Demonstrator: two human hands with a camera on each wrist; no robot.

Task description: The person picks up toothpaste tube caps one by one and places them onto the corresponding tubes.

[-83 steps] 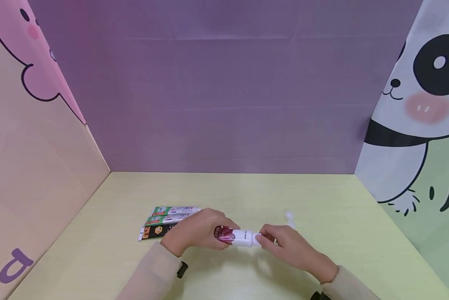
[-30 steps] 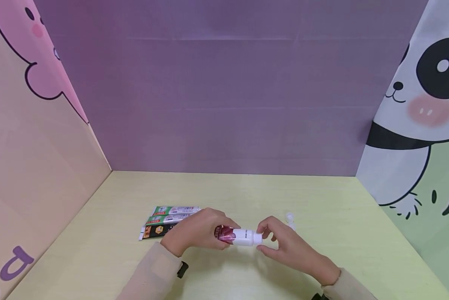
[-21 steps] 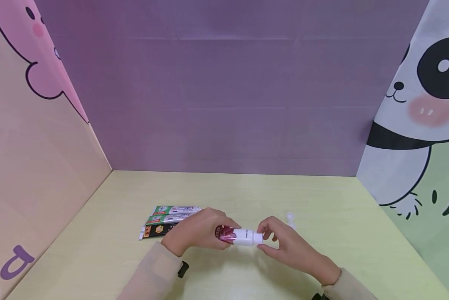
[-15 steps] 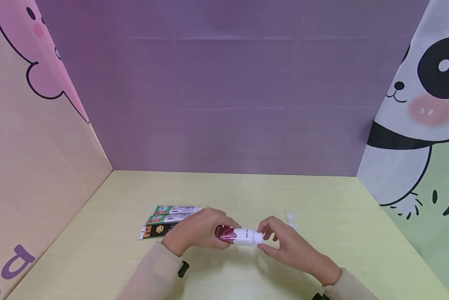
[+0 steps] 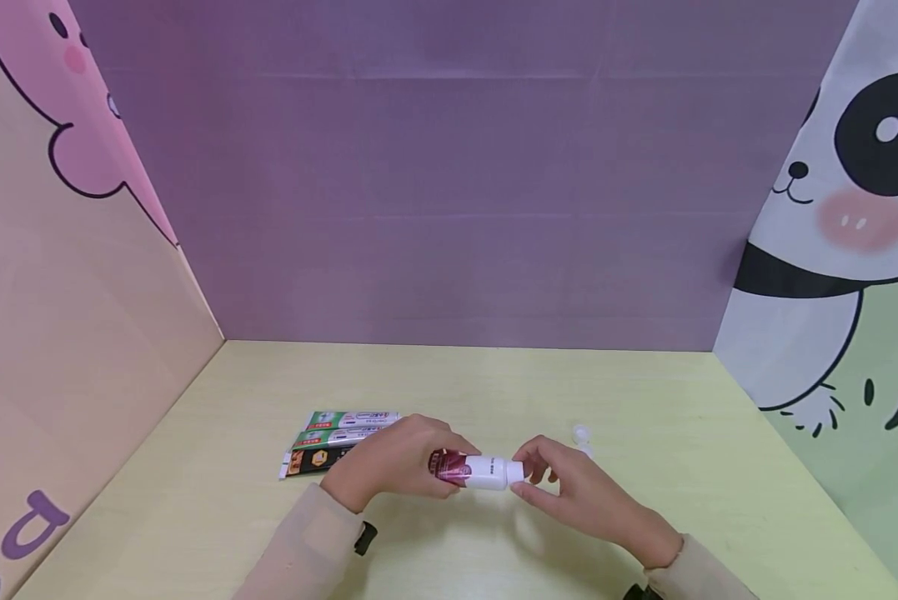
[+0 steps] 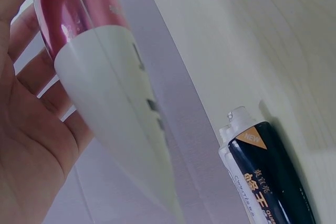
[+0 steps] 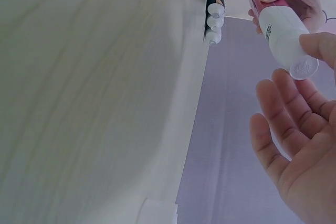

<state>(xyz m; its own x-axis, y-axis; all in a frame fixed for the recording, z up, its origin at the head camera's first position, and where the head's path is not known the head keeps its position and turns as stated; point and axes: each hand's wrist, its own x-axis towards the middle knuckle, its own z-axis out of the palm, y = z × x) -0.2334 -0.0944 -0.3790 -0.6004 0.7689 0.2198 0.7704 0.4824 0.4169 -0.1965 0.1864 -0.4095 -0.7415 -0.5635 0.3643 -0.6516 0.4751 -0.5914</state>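
Observation:
My left hand (image 5: 403, 458) grips a dark red and white toothpaste tube (image 5: 486, 472) across its red part, holding it level above the table with its capped end to the right. At that end sits a white cap (image 5: 515, 472). My right hand (image 5: 587, 496) has thumb and index finger on either side of the cap, pinching it. In the right wrist view the thumb lies on the cap (image 7: 304, 68), while the other fingers spread below it. The tube's flat tail is hidden behind the left hand.
Two green and white toothpaste tubes (image 5: 336, 420) and a black one (image 5: 317, 461) lie side by side at the left, partly behind the left hand. A bare nozzle (image 6: 240, 119) shows on the black tube. Small white caps (image 5: 581, 434) lie beyond the right hand.
Right fingertips were at the tube's end, then stood spread around the cap; now they have drawn in on it, slightly left and closer together. The left hand and tube have barely moved.

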